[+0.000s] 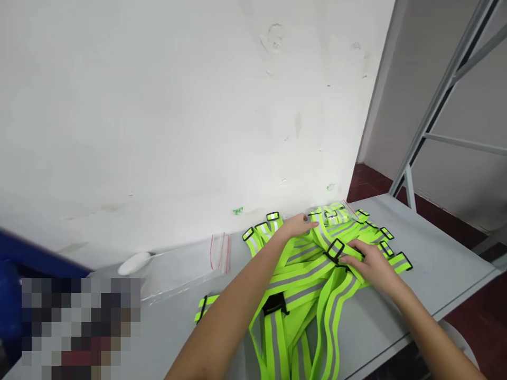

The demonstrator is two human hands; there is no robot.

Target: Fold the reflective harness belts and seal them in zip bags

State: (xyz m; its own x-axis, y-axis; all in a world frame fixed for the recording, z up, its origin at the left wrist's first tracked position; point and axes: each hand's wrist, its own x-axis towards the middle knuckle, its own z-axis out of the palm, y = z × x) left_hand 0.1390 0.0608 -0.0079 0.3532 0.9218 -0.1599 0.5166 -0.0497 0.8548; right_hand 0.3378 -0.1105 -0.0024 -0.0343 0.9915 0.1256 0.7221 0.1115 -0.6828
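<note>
A pile of neon-yellow reflective strap vests with grey stripes and black buckles lies on a grey table. My left hand reaches across to the far side of the pile, fingers laid flat on a strap near a bagged vest. My right hand rests on the right side of the pile, its fingers pinching a strap beside a black buckle.
Clear zip bags with red seals lie on the table by the white wall. A white object sits further left. A grey metal rack frame stands at the right. The table's front edge runs close to my right arm.
</note>
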